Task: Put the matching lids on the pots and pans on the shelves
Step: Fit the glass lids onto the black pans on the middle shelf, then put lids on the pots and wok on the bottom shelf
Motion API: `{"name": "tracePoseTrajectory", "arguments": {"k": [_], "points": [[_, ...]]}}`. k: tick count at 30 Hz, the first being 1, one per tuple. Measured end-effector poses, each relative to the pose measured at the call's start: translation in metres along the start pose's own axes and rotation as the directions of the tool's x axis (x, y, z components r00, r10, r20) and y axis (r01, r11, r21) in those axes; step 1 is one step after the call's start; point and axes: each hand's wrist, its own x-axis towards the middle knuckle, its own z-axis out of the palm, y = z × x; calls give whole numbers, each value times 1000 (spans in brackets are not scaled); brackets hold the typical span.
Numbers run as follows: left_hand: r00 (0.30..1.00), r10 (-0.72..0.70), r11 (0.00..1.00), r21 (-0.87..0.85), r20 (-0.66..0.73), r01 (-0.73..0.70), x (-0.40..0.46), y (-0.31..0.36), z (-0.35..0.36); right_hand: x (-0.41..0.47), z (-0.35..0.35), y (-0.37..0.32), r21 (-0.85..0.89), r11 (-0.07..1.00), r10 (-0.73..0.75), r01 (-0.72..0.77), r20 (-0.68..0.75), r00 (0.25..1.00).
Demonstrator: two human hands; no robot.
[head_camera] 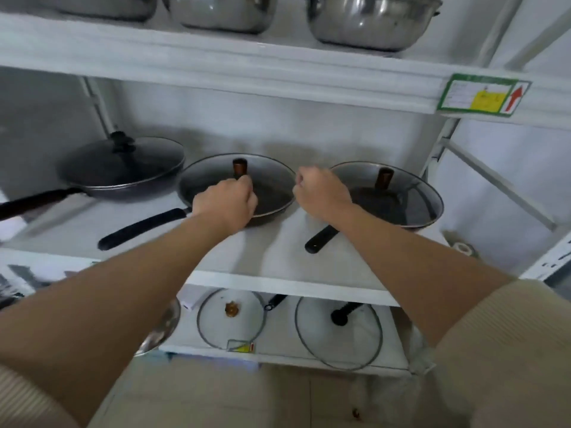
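Left hand (227,200) curled, seemingly pinching brown wooden knob (239,168) of glass lid on middle black pan (272,193); right hand (321,194) fisted, holding nothing.

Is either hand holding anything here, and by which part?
The left hand seems to grip the middle pan's lid near its knob's base. The right hand is curled, apparently holding nothing.

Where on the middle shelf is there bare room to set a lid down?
Bare shelf runs along the front edge, between the middle pan's handle and the right pan's handle. Further back it's crowded: three lidded pans sit nearly rim to rim.
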Motion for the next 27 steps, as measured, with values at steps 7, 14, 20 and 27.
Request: {"name": "tracePoseTrajectory", "arguments": {"k": [7, 14, 20, 27], "points": [[993, -56, 989, 144, 99, 41, -98, -140, -66, -75, 33, -168, 74, 996, -66, 58, 109, 992], [997, -61, 982, 179, 39, 53, -153, -234, -60, -106, 104, -249, 106, 993, -62, 49, 120, 991], [996, -35, 983, 175, -87, 50, -194, -283, 6, -132, 198, -264, 84, 993, -90, 80, 121, 989], [999, -24, 988, 154, -34, 29, -207, -329, 126, -155, 316, -237, 64, 995, -80, 74, 101, 992]]}}
